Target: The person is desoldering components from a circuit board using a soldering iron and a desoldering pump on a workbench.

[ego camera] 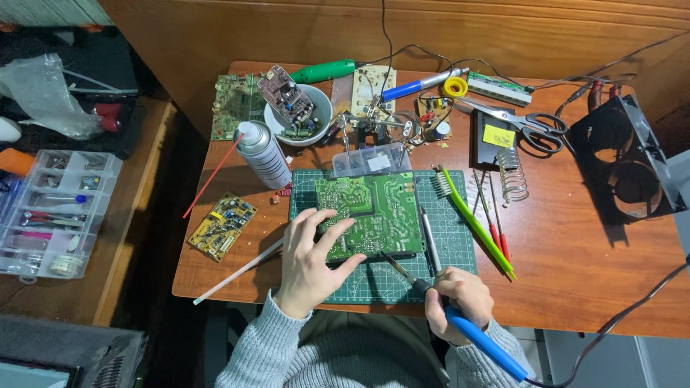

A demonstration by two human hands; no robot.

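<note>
Head view, left hand (310, 263) steadying circuit board (368, 215), right hand (458, 297) gripping soldering iron (460, 323)

- The 1 head-worn camera looked steeply down from above the seated person onto the wooden table (575, 244).
- It faced away from the person's body, toward the far wall.
- It sat close enough to take in the whole tabletop, with the green cutting mat (460, 244) near the lower centre.

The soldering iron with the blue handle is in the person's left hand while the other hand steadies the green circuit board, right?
Not quite: the head view shows the soldering iron in the right hand. The left hand steadies the green circuit board.
</note>
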